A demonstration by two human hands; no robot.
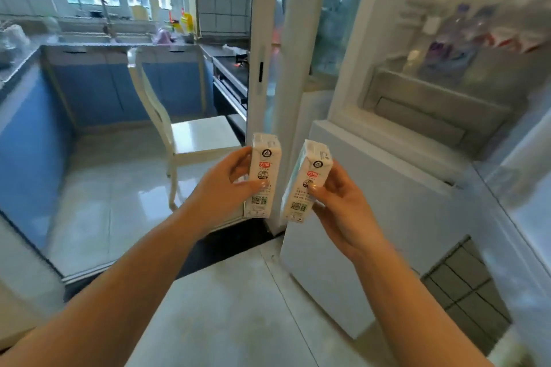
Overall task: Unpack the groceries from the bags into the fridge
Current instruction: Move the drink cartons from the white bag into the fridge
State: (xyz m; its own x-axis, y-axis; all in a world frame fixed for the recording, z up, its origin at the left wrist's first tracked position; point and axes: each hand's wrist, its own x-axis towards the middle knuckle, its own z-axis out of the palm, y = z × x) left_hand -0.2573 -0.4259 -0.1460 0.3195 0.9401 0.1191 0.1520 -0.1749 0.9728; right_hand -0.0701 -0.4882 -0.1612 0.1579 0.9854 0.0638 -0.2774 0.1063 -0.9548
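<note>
My left hand (pixel 226 188) grips a small white milk carton (pixel 264 170) with red and black print, held upright. My right hand (pixel 340 202) holds a second, matching carton (pixel 308 182), tilted a little to the left. Both cartons hang in front of me, a short gap between them. To the right stands the open fridge (pixel 387 176); its door shelf (pixel 441 98) carries several bottles and packets, blurred. No grocery bag shows in the view.
A white chair (pixel 190 134) stands ahead on the left on the kitchen floor. Blue cabinets (pixel 98 86) and a sink counter line the back and left. A white sliding door frame (pixel 265 39) rises just behind the cartons. A tiled patch lies low right.
</note>
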